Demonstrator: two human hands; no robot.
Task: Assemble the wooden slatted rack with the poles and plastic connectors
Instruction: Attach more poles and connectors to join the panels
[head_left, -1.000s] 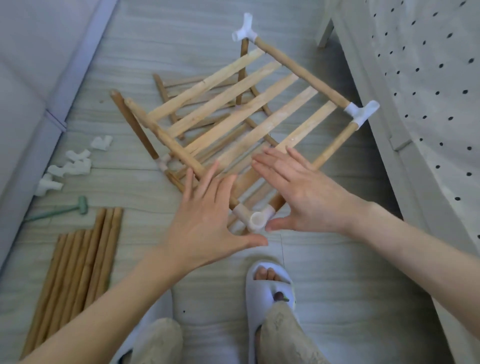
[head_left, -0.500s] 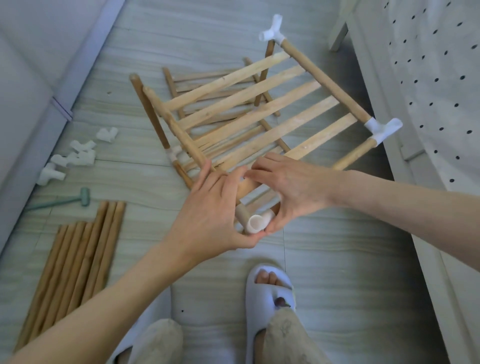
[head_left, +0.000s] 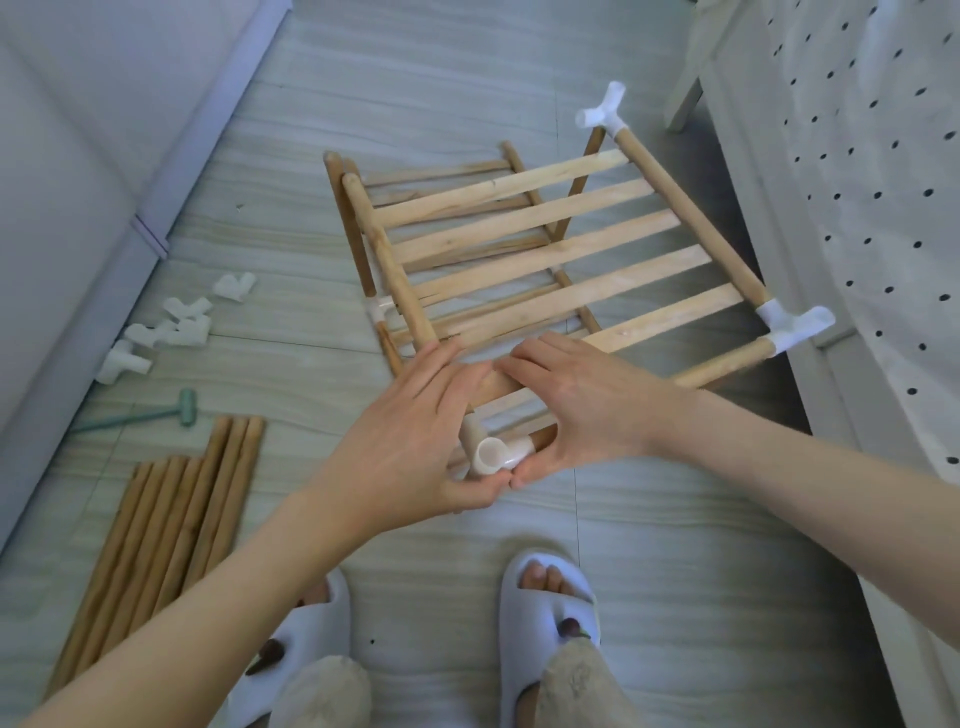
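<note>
White plastic connector (head_left: 496, 453) sat pinched between both thumbs, left hand (head_left: 415, 441) and right hand (head_left: 587, 410) gripping poles meeting there.

Both forearms enter from the bottom corners of the frame and converge at centre. Left hand (head_left: 410, 441) sits just left of centre, back up, fingers extended together toward upper right, thumb tucked under at the lower right. Right hand (head_left: 582, 400) just right of centre, back up, fingers pointing left and bent at the knuckles. Thumb tips nearly touching below.
</note>
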